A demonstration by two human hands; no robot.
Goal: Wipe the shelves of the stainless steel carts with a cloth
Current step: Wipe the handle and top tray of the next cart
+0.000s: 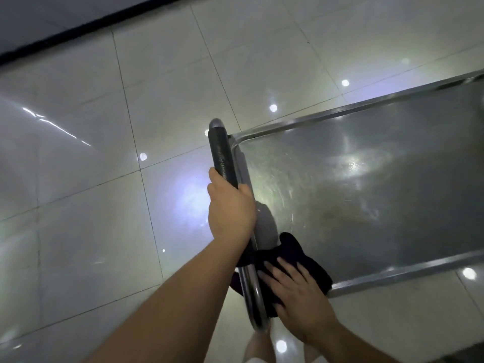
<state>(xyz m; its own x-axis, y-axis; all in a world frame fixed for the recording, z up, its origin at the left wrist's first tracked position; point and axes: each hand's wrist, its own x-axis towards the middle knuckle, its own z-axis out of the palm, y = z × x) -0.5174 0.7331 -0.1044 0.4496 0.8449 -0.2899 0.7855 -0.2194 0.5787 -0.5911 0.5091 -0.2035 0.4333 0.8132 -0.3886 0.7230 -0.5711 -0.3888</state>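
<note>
A glossy tiled floor (104,205) fills most of the view, spotted with reflections of ceiling lights. On it stands the stainless steel cart, of which only the top shelf (366,192) shows: a wide flat tray with a raised rim, running away to the right of both hands. Its metal carries swirled streaks and a dull yellowish patch near the middle, so by my reading the wiping of this shelf is at an early stage; most of the surface looks untreated. Any lower shelves and any other carts are out of sight, so those remain to be done as far as can be judged.

Along the shelf's near end runs the cart's handle bar (225,155), dark-sleeved in its upper part and bare steel lower down. The left hand (230,205) is the closed grip, fingers wrapped round that bar, steadying the cart. Just below and to the right of it, the right hand (296,286) lies flat with fingers spread, pressing the dark cloth (290,247) onto the shelf's near corner; part of the cloth drapes over the bar.
</note>
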